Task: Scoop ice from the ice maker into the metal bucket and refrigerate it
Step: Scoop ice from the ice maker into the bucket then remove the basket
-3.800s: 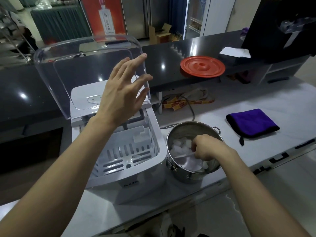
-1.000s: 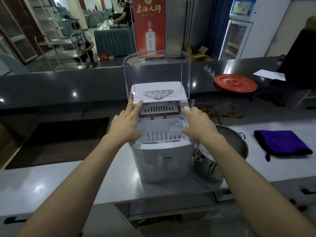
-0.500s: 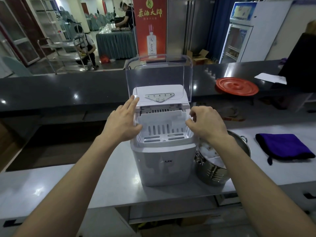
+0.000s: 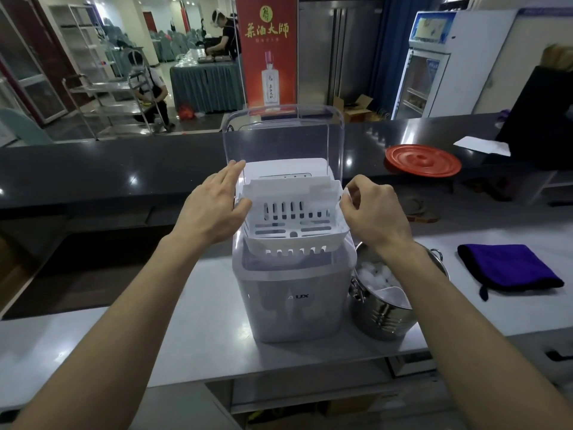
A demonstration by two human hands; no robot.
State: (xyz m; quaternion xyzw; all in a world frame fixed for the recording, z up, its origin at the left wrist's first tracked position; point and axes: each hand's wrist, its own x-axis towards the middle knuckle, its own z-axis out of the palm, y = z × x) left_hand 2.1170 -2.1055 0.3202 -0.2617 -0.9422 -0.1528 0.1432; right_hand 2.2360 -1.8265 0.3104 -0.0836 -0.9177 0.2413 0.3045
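Observation:
A white ice maker (image 4: 293,301) stands on the grey counter with its clear lid (image 4: 282,138) raised. Its white slotted ice basket (image 4: 293,217) is lifted partly out of the machine. My left hand (image 4: 212,209) holds the basket's left rim, thumb on the rim and fingers stretched along the side. My right hand (image 4: 373,209) pinches the right rim. Right of the machine, the metal bucket (image 4: 384,315) holds ice cubes (image 4: 376,276) and a white scoop (image 4: 393,296).
A purple cloth (image 4: 508,266) lies on the grey counter (image 4: 192,330) to the right. On the black bar top (image 4: 108,169) behind sit a red round lid (image 4: 423,159) and a white paper (image 4: 482,145). A glass-door fridge (image 4: 424,79) stands beyond; people work in the background.
Both hands moved from the lid and bucket to the ice basket's sides. In the last second they gripped its rims and raised it partly out of the machine.

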